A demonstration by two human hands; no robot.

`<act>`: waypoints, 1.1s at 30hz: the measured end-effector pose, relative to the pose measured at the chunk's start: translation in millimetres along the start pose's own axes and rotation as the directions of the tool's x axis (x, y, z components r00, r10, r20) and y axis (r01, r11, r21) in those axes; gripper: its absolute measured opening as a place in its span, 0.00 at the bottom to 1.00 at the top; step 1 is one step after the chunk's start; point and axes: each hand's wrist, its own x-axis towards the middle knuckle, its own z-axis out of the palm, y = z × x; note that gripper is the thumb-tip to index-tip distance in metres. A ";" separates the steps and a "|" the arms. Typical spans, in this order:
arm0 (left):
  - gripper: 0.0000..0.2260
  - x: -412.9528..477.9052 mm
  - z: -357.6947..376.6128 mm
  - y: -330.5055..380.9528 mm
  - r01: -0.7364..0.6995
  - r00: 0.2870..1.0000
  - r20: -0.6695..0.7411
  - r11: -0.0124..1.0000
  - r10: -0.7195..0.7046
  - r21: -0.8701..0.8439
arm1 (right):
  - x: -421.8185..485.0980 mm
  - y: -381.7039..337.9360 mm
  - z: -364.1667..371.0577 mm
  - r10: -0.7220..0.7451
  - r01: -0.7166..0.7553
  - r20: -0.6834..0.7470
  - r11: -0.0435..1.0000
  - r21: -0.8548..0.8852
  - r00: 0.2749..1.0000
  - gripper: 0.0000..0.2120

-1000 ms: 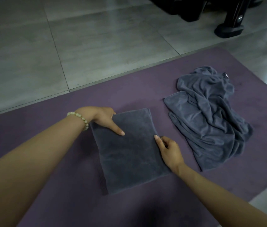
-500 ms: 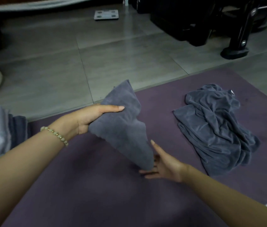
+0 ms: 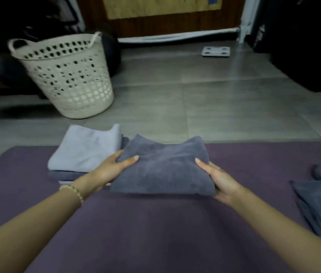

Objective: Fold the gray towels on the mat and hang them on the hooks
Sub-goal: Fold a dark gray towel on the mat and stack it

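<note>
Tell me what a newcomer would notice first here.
The folded dark gray towel at the centre draws the eye, gripped at its sides by the left hand and right hand over the purple mat. Left of it sits a stack of folded towels, and behind that a pale perforated laundry basket on the tiled floor.

We see a dim, soft room, pale light sheening off the floor tiles [image 3: 234,95], the basket [image 3: 67,79] at the left edge smeared and bowed, the near edge of the gray towel [image 3: 163,170] blurred, corners black
</note>
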 end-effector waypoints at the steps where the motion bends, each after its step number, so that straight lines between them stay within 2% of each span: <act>1: 0.14 0.1 -13.3 -7.3 -0.012 0.998 -0.061 1.000 0.013 0.023 | -0.5 -10.7 13.8 -0.041 0.041 0.004 0.998 -0.037 0.999 0.19; 3: 0.14 4.5 -43.7 -22.0 -0.087 0.974 -0.204 0.993 0.103 0.085 | -0.6 -33.9 40.7 -0.116 0.117 0.023 0.988 -0.096 0.993 0.17; 5: 0.15 13.4 -79.8 -42.4 -0.150 0.887 -0.340 0.893 0.311 0.425 | 1.9 -53.9 65.8 -0.176 0.182 0.051 0.970 -0.159 0.983 0.15; 7: 0.19 18.7 -114.8 -70.6 -0.063 0.819 -0.377 0.721 0.432 0.690 | 7.3 -65.3 87.9 -0.221 0.234 0.083 0.943 -0.236 0.972 0.12; 9: 0.22 23.1 -145.1 -100.5 0.089 0.829 -0.415 0.644 0.375 0.760 | 15.3 -68.8 107.7 -0.238 0.258 0.099 0.910 -0.325 0.966 0.12; 11: 0.24 26.0 -170.1 -126.1 0.177 0.866 -0.411 0.597 0.283 0.783 | 26.2 -69.8 129.8 -0.249 0.269 0.104 0.884 -0.382 0.963 0.11; 14: 0.23 27.6 -197.0 -147.8 0.127 0.899 -0.345 0.595 0.269 0.794 | 53.1 -69.1 176.5 -0.279 0.311 0.141 0.879 -0.361 0.950 0.13; 19: 0.24 27.5 -216.1 -153.8 -0.097 0.855 -0.363 0.801 0.371 0.591 | 108.5 -60.8 276.6 -0.355 0.406 0.267 0.899 -0.167 0.896 0.13; 23: 0.26 27.7 -219.0 -158.0 -0.165 0.840 -0.360 0.824 0.405 0.542 | 148.4 -30.2 320.2 -0.332 0.345 0.260 0.939 -0.003 0.907 0.14; 25: 0.28 29.5 -220.3 -159.3 -0.172 0.840 -0.354 0.820 0.412 0.546 | 167.5 6.7 315.0 -0.236 0.248 0.194 0.968 -0.041 0.952 0.14; 28: 0.31 31.5 -220.8 -160.3 -0.151 0.842 -0.333 0.777 0.425 0.611 | 183.5 65.6 281.8 -0.027 0.042 0.055 0.954 -0.298 0.998 0.16; 30: 0.28 31.5 -217.2 -163.5 -0.150 0.851 -0.298 0.743 0.433 0.652 | 190.1 88.6 259.9 -0.029 0.016 -0.024 0.907 -0.422 0.999 0.15; 33: 0.27 31.2 -214.0 -166.8 -0.132 0.851 -0.302 0.732 0.429 0.669 | 199.2 99.1 246.9 -0.079 0.049 -0.051 0.900 -0.433 0.996 0.12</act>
